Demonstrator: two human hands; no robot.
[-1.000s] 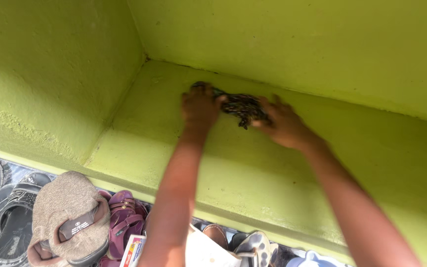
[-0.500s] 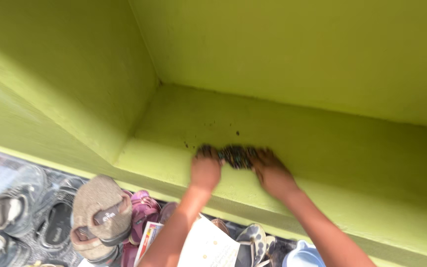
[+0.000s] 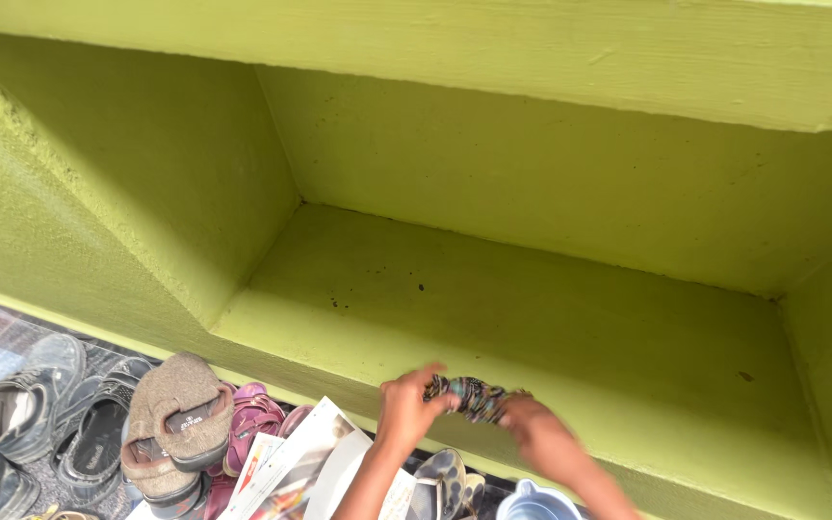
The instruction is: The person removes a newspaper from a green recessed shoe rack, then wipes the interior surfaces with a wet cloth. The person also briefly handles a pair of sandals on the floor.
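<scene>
Both my hands grip a small dark patterned cloth point(image 3: 474, 396) bunched between them at the front edge of a lime-green wall niche. My left hand point(image 3: 406, 404) pinches its left end and my right hand point(image 3: 536, 430) holds its right end. The cloth hangs just over the green shelf's point(image 3: 532, 308) front lip. A few dark specks lie on the shelf surface behind it.
Below the ledge sit several shoes and sandals: a tan slipper point(image 3: 177, 409), a maroon sandal point(image 3: 252, 416), grey shoes point(image 3: 31, 385). Printed papers point(image 3: 296, 467) and a pale blue container point(image 3: 536, 504) lie under my arms. Niche walls rise left, right and behind.
My hands have dragged the cloth from deep in the niche's left back area forward to its front lip. The view has pulled back, showing the whole niche.
</scene>
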